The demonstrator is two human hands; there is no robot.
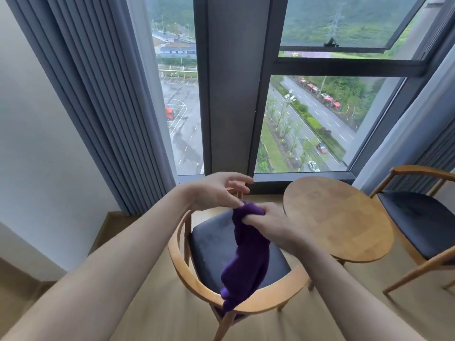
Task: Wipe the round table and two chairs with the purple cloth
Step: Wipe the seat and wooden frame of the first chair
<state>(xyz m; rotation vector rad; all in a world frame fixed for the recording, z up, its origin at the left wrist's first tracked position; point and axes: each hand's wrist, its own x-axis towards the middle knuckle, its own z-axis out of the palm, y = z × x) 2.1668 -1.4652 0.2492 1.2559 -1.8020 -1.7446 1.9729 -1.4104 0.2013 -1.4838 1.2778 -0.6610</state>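
Note:
The purple cloth (243,257) hangs bunched in the air above the near chair (211,247), a wooden armchair with a dark seat. My right hand (268,223) grips the cloth's top end. My left hand (216,193) is beside it with fingers spread, its thumb and fingertips touching the cloth's top. The round wooden table (337,217) stands to the right of the near chair. A second wooden chair (418,220) with a dark seat stands at the far right, partly cut off by the frame edge.
A tall window (307,119) with a dark frame rises behind the furniture. Grey curtains (93,99) hang at the left and at the far right. A white wall is on the left, and pale wood floor (160,303) lies around the chairs.

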